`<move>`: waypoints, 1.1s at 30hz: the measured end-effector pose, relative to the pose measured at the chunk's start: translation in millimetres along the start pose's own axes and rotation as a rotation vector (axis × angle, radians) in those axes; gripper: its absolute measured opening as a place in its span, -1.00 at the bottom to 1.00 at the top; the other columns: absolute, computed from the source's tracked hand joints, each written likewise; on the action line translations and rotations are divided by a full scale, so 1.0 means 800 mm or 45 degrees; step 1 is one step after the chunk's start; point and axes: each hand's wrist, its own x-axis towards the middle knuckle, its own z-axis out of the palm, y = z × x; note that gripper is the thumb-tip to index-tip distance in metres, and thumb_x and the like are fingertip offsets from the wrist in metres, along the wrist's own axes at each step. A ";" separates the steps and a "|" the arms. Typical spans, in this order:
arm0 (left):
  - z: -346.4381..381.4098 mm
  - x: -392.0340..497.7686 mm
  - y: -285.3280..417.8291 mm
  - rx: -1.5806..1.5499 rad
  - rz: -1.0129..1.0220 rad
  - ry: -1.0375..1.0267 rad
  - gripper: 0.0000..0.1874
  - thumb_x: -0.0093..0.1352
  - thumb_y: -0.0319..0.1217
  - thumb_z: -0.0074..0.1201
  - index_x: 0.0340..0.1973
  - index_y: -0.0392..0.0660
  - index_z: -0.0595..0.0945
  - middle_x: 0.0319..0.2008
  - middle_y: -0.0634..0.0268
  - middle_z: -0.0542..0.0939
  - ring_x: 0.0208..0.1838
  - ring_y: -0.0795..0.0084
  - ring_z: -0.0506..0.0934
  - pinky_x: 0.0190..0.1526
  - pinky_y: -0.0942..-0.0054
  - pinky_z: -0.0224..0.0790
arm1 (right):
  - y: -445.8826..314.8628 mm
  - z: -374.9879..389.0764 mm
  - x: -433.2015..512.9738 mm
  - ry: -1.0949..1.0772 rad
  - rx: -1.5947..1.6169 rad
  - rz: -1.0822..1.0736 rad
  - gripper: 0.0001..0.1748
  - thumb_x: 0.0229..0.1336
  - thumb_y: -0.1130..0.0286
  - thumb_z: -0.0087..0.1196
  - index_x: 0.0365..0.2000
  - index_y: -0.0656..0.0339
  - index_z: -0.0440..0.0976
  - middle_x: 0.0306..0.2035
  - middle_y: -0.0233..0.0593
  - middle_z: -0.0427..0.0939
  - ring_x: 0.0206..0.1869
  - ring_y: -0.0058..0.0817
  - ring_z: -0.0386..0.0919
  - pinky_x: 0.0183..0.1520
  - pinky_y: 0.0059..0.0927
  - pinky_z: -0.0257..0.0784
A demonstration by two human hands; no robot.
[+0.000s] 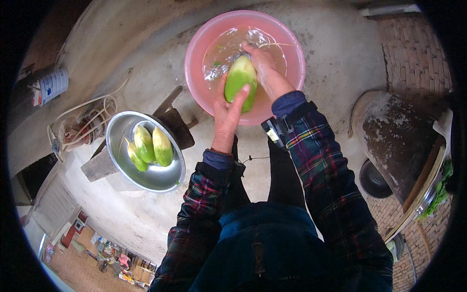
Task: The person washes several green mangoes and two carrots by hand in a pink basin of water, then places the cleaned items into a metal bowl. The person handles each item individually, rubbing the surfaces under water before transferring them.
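Observation:
My left hand (pixel 230 106) grips a large green radish (pixel 239 82), thumb across its green end, above the water in a pink plastic basin (pixel 245 118). The radish's pale end points away from me. Close against its right side is my right hand (pixel 263 64), its fingers reaching past the pale end at the water. Whether those fingers hold something cannot be seen. From near them a thin pale strand (pixel 279 44) runs toward the basin's right wall. Small green bits (pixel 217 64) float in the rippling, cloudy water.
To the left, a metal basin (pixel 166 180) holds three green radishes (pixel 163 146) and rests on a wooden stool (pixel 98 166). Coiled hose (pixel 109 102) and a white bucket (pixel 54 87) lie farther left. At right are a dark rounded object (pixel 394 135), a black bowl (pixel 375 179) and leafy greens (pixel 439 193).

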 end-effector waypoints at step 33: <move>-0.021 0.045 -0.013 -1.139 -0.681 -0.268 -0.52 0.41 -0.16 -0.04 0.16 -0.13 0.39 0.05 0.22 0.49 0.09 0.34 0.47 0.09 0.27 0.34 | 0.025 -0.019 -0.098 0.112 -0.925 -1.083 -0.51 0.28 0.16 -0.05 -0.57 0.43 0.46 -0.64 0.25 0.43 -0.51 0.19 0.48 -0.46 0.00 0.34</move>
